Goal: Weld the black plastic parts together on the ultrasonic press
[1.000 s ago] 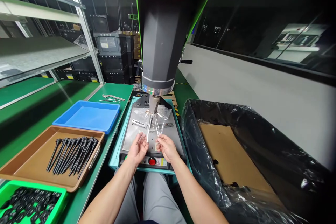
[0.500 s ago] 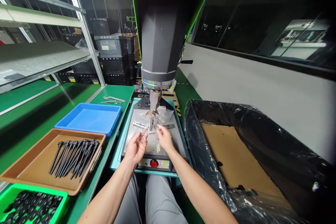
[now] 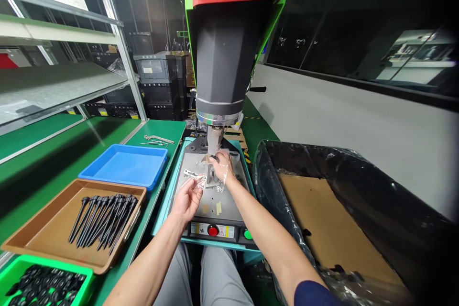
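Observation:
My left hand is closed in a pinch on thin clear plastic film, just in front of the metal fixture. My right hand reaches to the top of the fixture, its thumb and fingers closed around a small black part. More clear film drapes over that wrist. Directly above stands the metal tool head of the press. The fingers partly hide the black part, so its full shape cannot be made out.
To the left are a blue tray, a brown tray with several black rods, and a green bin of black rings. A plastic-lined box stands right. Red and green buttons sit in front.
My right hand has moved forward and up, from beside my left hand to the black part at the fixture. My left hand stays nearly in place. The view has tilted slightly up.

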`<state>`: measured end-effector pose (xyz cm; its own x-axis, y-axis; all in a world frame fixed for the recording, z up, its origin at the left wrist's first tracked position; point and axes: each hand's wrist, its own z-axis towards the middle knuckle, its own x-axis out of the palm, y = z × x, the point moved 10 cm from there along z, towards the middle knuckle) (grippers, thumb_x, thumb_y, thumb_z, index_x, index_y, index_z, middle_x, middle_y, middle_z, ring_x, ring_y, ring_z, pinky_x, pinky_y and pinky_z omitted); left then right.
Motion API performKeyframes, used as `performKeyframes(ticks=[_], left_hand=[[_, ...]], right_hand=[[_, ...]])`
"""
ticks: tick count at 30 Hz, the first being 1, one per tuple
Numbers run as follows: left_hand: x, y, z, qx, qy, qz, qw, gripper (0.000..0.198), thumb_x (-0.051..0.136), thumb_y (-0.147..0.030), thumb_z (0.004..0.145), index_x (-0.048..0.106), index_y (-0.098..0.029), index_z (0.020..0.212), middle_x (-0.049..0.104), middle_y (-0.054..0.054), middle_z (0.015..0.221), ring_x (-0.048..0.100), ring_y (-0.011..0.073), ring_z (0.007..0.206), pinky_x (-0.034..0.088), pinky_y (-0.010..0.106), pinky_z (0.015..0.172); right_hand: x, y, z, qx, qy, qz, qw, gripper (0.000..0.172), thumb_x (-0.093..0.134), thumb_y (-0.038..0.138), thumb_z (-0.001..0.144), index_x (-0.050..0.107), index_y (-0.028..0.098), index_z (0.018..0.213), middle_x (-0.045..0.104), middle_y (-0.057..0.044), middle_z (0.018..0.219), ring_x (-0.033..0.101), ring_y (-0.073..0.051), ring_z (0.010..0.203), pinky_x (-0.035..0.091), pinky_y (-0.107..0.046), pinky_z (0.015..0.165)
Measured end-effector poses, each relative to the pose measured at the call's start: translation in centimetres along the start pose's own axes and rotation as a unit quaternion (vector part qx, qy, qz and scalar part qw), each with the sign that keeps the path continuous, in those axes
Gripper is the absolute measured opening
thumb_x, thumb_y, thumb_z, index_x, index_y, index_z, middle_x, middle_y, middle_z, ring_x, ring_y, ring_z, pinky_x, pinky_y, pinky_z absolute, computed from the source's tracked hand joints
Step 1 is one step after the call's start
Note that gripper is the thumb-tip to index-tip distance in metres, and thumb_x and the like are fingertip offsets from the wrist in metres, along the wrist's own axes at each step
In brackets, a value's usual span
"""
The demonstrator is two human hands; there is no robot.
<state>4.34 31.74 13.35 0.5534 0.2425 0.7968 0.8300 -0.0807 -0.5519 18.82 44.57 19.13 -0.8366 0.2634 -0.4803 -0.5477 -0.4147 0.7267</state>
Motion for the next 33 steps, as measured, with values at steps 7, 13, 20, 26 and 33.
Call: performKeyframes(ticks=[7, 13, 20, 26, 33], left_hand=[[-2.5, 1.1, 0.1, -0.007, -0.015, 0.052, 0.999, 0.009, 0.07, -0.016, 0.078, 0.062, -0.013, 0.083, 0.07, 0.013, 0.11, 0.072, 0.0169, 0.081, 0.059, 0.021, 0.062], [-6.5, 3.8, -0.4, -0.063, -0.071, 0.1, 0.991, 0.015, 0.073, -0.016, 0.077, 0.059, -0.014, 0.082, 0.071, 0.013, 0.103, 0.071, 0.0157, 0.076, 0.06, 0.023, 0.063], [-8.4, 6.3, -4.2, -0.13, -0.076, 0.239, 0.959, 0.027, 0.081, -0.018, 0.069, 0.064, -0.012, 0.09, 0.072, 0.013, 0.093, 0.07, 0.0167, 0.075, 0.057, 0.025, 0.066], [-1.4, 3.7, -8.4, 0.055, 0.1, 0.373, 0.921, 0.033, 0.081, -0.02, 0.065, 0.072, -0.018, 0.097, 0.071, 0.009, 0.1, 0.066, 0.0197, 0.086, 0.053, 0.027, 0.074], [-0.1, 2.6, -10.4, 0.05, 0.119, 0.371, 0.92, 0.017, 0.078, -0.028, 0.07, 0.069, -0.014, 0.076, 0.066, 0.003, 0.066, 0.057, 0.0121, 0.06, 0.046, 0.022, 0.059]], right_hand=[[-4.1, -1.5, -6.6, 0.063, 0.015, 0.109, 0.992, 0.024, 0.064, 0.038, 0.079, 0.062, 0.022, 0.096, 0.068, -0.007, 0.093, 0.062, -0.025, 0.089, 0.047, -0.039, 0.084], [-10.1, -2.1, -14.5, 0.094, -0.067, 0.091, 0.989, 0.029, 0.074, 0.04, 0.074, 0.061, 0.023, 0.093, 0.069, -0.006, 0.089, 0.064, -0.024, 0.084, 0.048, -0.039, 0.082], [-11.8, 2.3, -17.1, 0.07, -0.058, 0.088, 0.992, 0.027, 0.077, 0.038, 0.071, 0.065, 0.025, 0.092, 0.07, -0.005, 0.091, 0.064, -0.025, 0.087, 0.049, -0.04, 0.087], [-8.0, 4.7, -18.1, 0.093, 0.006, 0.274, 0.957, 0.031, 0.078, 0.043, 0.072, 0.064, 0.022, 0.09, 0.069, -0.006, 0.092, 0.063, -0.024, 0.09, 0.049, -0.038, 0.086], [-3.4, 5.4, -19.6, 0.2, 0.079, 0.428, 0.878, 0.045, 0.075, 0.056, 0.071, 0.064, 0.021, 0.096, 0.068, -0.006, 0.095, 0.063, -0.02, 0.079, 0.051, -0.03, 0.067]])
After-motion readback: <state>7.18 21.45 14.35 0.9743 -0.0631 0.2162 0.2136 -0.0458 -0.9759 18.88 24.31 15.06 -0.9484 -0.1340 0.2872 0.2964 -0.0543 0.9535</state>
